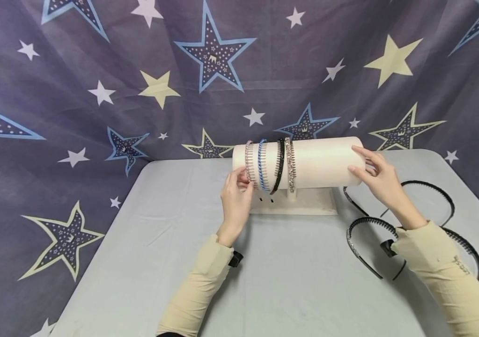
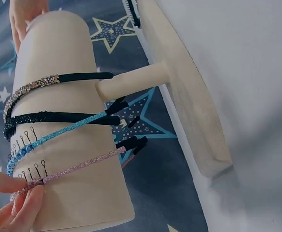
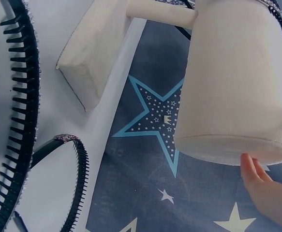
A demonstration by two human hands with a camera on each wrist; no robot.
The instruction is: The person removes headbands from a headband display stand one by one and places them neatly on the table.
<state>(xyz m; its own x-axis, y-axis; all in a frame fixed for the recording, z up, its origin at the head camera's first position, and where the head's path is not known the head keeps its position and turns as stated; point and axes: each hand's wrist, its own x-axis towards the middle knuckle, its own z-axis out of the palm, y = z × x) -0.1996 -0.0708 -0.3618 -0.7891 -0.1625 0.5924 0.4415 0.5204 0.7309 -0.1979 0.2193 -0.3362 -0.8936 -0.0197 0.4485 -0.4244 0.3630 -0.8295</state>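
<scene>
A cream padded roll stand (image 1: 323, 161) lies crosswise near the back of the table, carrying several headbands. My left hand (image 1: 237, 199) pinches the pink glittery headband (image 2: 82, 166) at the roll's left end, with thumb and fingers on its toothed band. Beside it sit a blue braided headband (image 1: 260, 164), a black headband (image 1: 280, 164) and a rhinestone headband (image 1: 290, 164). At the roll's right end, my right hand (image 1: 384, 182) touches the rim with fairly straight fingers and thumb. Part of the right hand is cut off in the right wrist view.
On the right of the grey-covered table (image 1: 159, 281), loose headbands lie around and under my right forearm, among them a glittery toothed headband (image 1: 350, 236) and a black one (image 1: 441, 189). Behind the table hangs a star-patterned cloth (image 1: 231, 107).
</scene>
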